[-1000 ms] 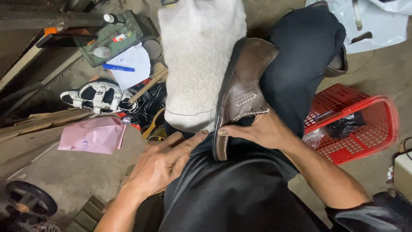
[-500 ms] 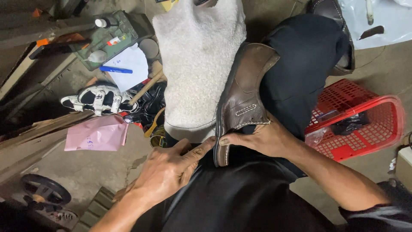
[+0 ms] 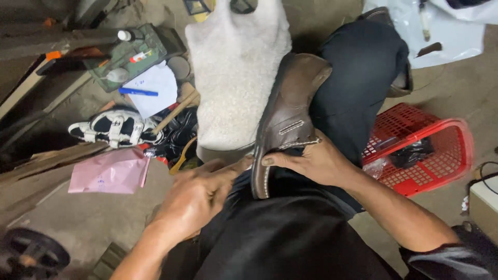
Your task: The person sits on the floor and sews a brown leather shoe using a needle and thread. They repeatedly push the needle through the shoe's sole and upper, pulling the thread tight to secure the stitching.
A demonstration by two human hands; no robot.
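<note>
Shoe (image 3: 288, 122) — gripped by right hand (image 3: 311, 163) | left hand (image 3: 194, 199) just beside heel

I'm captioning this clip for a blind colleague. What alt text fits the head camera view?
A seated person in dark trousers holds a brown leather shoe on their lap with the right hand, while the left hand rests beside its heel. A white fuzzy cloth lies alongside, a red plastic basket and a white sandal on the cluttered floor.
</note>
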